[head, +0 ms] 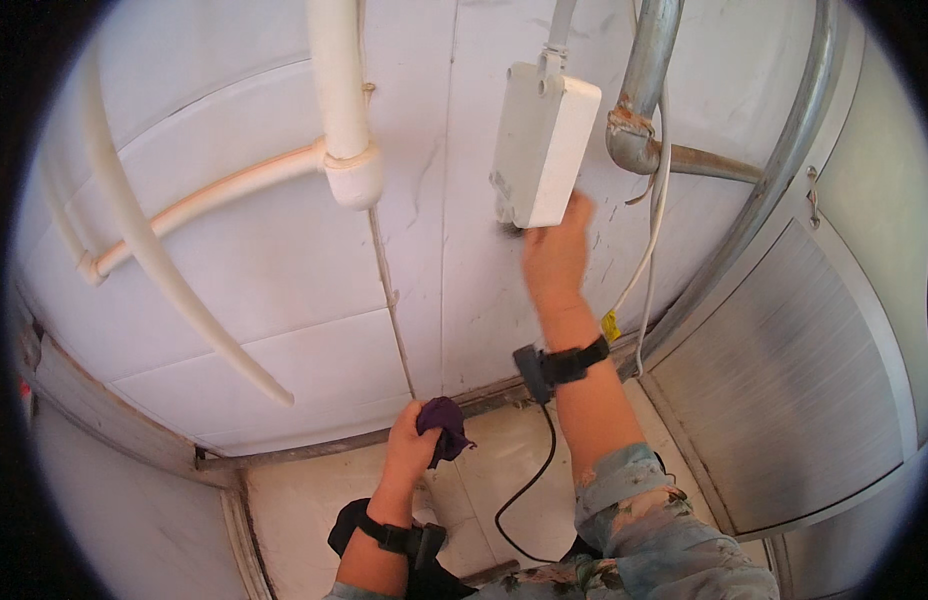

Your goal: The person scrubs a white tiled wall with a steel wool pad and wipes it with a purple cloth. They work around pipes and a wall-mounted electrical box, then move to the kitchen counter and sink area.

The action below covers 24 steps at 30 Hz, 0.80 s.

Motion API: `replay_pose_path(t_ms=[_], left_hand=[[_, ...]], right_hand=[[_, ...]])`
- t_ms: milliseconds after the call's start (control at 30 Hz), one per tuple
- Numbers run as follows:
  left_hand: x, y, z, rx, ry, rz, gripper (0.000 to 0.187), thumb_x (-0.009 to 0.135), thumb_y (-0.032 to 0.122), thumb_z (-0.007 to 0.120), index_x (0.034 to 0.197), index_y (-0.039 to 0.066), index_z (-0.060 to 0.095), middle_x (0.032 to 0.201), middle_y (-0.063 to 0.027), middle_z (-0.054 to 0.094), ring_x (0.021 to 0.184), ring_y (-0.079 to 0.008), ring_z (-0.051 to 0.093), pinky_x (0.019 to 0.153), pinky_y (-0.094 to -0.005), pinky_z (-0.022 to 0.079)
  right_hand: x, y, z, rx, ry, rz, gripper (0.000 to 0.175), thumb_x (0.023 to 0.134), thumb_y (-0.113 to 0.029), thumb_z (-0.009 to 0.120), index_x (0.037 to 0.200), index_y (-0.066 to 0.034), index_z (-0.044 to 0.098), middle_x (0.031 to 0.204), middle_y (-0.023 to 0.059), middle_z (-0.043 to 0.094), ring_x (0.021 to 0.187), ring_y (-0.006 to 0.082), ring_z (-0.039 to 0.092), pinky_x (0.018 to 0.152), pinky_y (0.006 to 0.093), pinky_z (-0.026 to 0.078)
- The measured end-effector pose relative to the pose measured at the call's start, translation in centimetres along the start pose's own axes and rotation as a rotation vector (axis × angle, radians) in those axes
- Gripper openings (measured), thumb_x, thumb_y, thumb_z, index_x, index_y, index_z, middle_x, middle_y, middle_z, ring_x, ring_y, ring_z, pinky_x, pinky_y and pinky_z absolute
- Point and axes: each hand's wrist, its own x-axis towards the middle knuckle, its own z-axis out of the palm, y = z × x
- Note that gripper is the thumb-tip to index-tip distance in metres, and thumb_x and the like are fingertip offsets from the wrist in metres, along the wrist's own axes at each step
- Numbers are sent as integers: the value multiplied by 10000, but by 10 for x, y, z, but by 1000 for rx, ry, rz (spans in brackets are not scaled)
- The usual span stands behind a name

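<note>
My left hand [410, 444] grips a crumpled dark purple cloth [443, 427] low in front of the wall, above the floor. My right hand [558, 251] reaches up to the lower end of a white plastic junction box [561, 154] on the white wall panels [411, 285]. Its fingers are partly hidden behind the box and blurred. A small dark, blurred thing [511, 229] shows beside those fingers, under the box's lower corner; whether the hand holds it I cannot tell.
White plastic pipes [344, 90] run at the left, one thinner pipe [186, 292] ending in mid-air. Metal pipes [648, 67] and hanging white cables [651, 247] are right of the box. A framed metal panel [794, 375] stands at right; tiled floor [299, 517] lies below.
</note>
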Motion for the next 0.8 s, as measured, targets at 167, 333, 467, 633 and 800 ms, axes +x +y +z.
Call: replay_pose_path(t_ms=[167,333,467,633,800], left_hand=[[-2,-7,3,-7,-1,5,252,784,28,593,1037,19,596,873,-81,646,833,-161,607,760,-300,488],[0,-9,3,-16,27,-42,331,748,26,611,1079,35,597,956,-141,664,915,-257,645,820,-333,492],[2,-3,8,-28,-19,-45,351,747,23,615,1097,35,591,959,-141,664,918,-260,645,821,-333,491],[-1,0,12,0,-19,-36,339,750,28,618,1088,24,592,962,-138,662,920,-248,643,824,-329,490],[-2,3,14,-34,-13,-106,319,757,31,613,1076,17,592,953,-137,661,918,-245,640,833,-325,486]], right_hand=[[-18,-11,-2,-120,-367,-228,465,852,-93,597,1288,17,479,1021,207,582,906,418,574,770,472,476],[14,22,-28,-199,-34,217,563,866,-98,536,1391,19,370,1019,180,594,772,372,600,697,481,480],[-15,5,-17,-216,-364,50,610,831,-56,533,1410,18,353,998,185,588,744,362,601,702,468,482],[-19,14,-21,-276,-364,-262,600,819,-51,547,1401,-33,403,937,128,562,684,287,556,662,393,441],[-22,18,-23,-218,-432,-38,633,854,-99,608,1434,-71,355,992,148,557,754,314,553,708,375,453]])
